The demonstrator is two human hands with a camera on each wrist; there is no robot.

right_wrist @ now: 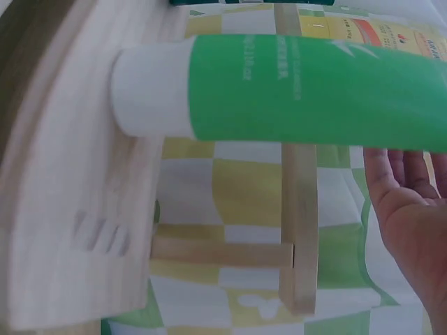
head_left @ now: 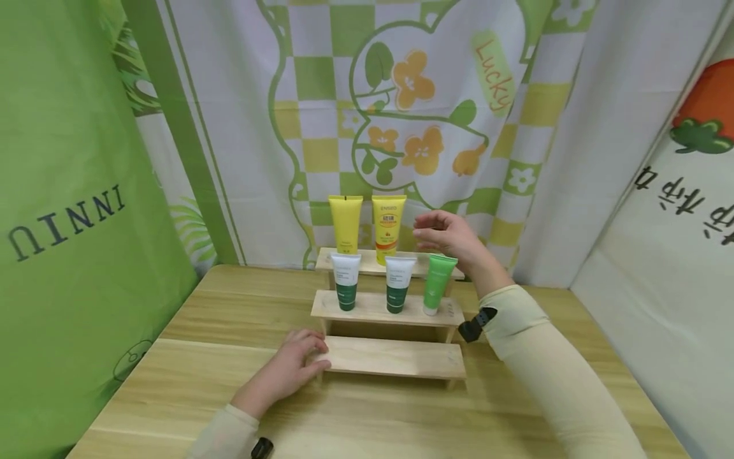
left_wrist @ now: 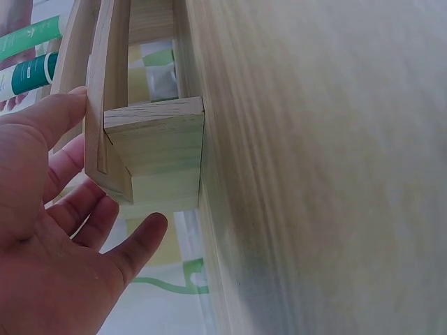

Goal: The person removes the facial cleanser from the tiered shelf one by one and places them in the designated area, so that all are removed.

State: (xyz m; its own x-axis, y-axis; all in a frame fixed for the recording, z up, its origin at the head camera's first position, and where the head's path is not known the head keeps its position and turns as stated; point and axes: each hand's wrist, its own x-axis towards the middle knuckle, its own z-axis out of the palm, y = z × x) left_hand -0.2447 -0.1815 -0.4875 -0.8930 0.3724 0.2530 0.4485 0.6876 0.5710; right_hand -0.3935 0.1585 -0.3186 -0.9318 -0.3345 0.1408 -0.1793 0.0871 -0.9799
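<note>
A three-step wooden display stand (head_left: 395, 357) stands on the table. My left hand (head_left: 289, 363) holds the left end of its lowest step, thumb at one edge and fingers at the other; in the left wrist view the thumb (left_wrist: 59, 112) touches the board. My right hand (head_left: 450, 239) is beside the yellow tube with print (head_left: 388, 223) on the top step, apart from it, fingers loosely bent and holding nothing. Left of that tube is a plainer yellow tube (head_left: 346, 223). The middle step bears two white-and-green tubes (head_left: 346, 280) and a green tube (right_wrist: 279, 91), all cap down.
Behind the stand hangs a patterned curtain (head_left: 321, 83), with a green cloth (head_left: 63, 159) at the left and a white printed cloth (head_left: 659, 229) at the right. The wooden table (head_left: 229, 312) extends on both sides of the stand.
</note>
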